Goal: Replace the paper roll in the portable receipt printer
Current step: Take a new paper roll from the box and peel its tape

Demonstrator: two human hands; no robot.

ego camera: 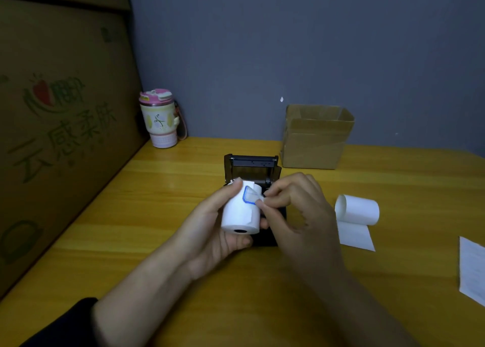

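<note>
A full white paper roll [240, 215] is held in my left hand [210, 226], above the black receipt printer [252, 166] whose lid stands open. A blue-edged clear sticker [250, 195] seals the roll's loose end. My right hand [296, 207] pinches the sticker's edge between thumb and forefinger, with part of it lifted off the paper. Most of the printer's body is hidden behind my hands. A nearly used-up roll [358, 210] lies on the table to the right, its tail unrolled toward me.
The wooden table [157, 228] has an open small cardboard box [315, 139] behind the printer, a pink-lidded tumbler [160, 119] at the back left, and a paper slip [472, 270] at the right edge. Large cartons [60, 126] wall off the left side.
</note>
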